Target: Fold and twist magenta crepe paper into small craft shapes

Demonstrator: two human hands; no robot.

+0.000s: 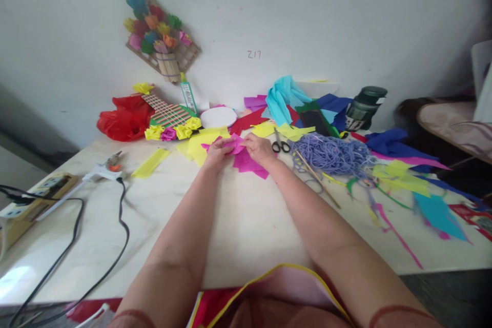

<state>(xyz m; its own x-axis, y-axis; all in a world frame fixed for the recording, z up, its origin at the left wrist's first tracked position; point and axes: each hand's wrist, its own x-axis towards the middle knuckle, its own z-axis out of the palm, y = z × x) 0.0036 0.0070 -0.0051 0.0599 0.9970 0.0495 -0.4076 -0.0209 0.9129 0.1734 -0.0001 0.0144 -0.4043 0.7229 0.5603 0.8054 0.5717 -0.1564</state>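
Between my hands is a piece of pink crepe paper [237,144], partly folded or gathered. My left hand [219,152] pinches its left side, and a darker pink tip sticks out past the fingers. On the other side my right hand [259,148] grips the right edge, its fingers closed. Below them, flat on the table, lie more magenta paper pieces [251,165]. Yellow paper sheets [198,144] spread just left of and behind my left hand. Black-handled scissors [281,146] lie right beside my right hand.
A tangle of purple yarn [330,154] and a wooden stick [319,179] lie to the right, among coloured scraps. At left are a hot glue gun [103,170], its cord and a power strip [38,200]. A flower-trimmed craft [172,115] and glue bottle [188,93] stand behind.
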